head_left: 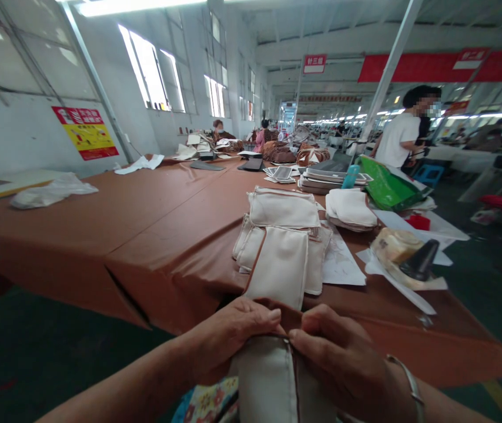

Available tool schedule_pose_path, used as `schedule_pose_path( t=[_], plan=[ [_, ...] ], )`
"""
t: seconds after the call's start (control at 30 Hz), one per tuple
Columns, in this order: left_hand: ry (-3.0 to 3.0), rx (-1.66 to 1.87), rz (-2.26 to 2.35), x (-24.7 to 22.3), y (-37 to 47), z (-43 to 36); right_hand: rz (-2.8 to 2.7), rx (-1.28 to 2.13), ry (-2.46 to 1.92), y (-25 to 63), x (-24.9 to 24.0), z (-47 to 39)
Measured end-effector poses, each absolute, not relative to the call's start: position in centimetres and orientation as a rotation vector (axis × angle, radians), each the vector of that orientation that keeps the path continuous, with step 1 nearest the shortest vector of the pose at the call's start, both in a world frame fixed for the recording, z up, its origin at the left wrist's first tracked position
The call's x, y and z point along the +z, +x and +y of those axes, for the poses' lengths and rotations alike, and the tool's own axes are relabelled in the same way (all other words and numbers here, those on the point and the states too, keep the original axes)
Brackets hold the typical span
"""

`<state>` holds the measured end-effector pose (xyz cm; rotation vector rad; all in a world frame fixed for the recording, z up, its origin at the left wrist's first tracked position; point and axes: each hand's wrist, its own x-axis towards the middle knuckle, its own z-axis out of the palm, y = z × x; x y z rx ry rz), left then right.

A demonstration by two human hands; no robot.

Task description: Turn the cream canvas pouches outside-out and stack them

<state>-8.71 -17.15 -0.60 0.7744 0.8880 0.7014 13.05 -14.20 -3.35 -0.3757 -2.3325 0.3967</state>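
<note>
Stitched panel [266,376], beige with brown edging, held at the near edge of the desk [167,217], bottom centre of view, patterned cloth [211,402] partly visible below it. Left hand [236,332]: grip clamped on the panel's upper edge, thumb on top. Right hand [343,352]: grip also closed on that edge, thumb and fingers pinching near the seam; bangle [410,382] on wrist. Hands close together. Just beyond them, pile of similar beige pieces [284,208], overlapping, one lying toward the hands. Smaller beige stack [350,207] to its right, white paper [341,264] between pile and right side. Farther right: black cone [421,259], tilted, next to yellowish lump [394,244]; green bag [394,182] behind. Clear plastic bag [54,191] far left. Person in white shirt [396,138] stands beyond desk, right side. Wall sign [86,132], left, red and yellow.
</note>
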Motion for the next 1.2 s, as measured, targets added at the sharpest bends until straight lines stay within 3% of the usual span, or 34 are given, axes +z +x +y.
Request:
schedule_pose_path(
  t=[0.17, 0.3, 0.4, 0.53, 0.63, 0.8, 0.97, 1.2],
  plan=[
    [0.876, 0.623, 0.888, -0.9, -8.9, -17.0, -2.425, -0.018, -0.285, 12.6, -2.4, -14.6],
    [0.989, 0.581, 0.919, -0.8, -9.1, -17.1, -2.429, 0.024, -0.309, 12.6, -2.4, -15.0],
    [1.164, 0.579, 0.895, -0.4, -9.2, -17.3, -2.341, 0.322, -0.356, 13.3, -2.7, -15.3],
    [1.510, 0.584, 0.936, 0.5, -9.4, -17.4, -2.022, 1.146, -0.757, 13.5, -2.2, -15.0],
    [1.753, 0.607, 0.939, 1.3, -9.4, -17.3, -2.042, 1.492, -0.769, 13.2, -1.0, -14.2],
    [1.852, 0.639, 0.973, 1.8, -9.0, -17.5, -2.019, 1.705, -0.686, 12.7, -0.3, -13.7],
    [1.433, 0.735, 0.800, 0.3, -8.5, -18.2, -1.669, 1.984, -0.454, 11.8, -1.9, -14.1],
    [1.122, 0.723, 0.796, 0.2, -9.2, -17.3, -1.582, 1.983, -0.471, 11.7, -2.4, -13.7]
  ],
)
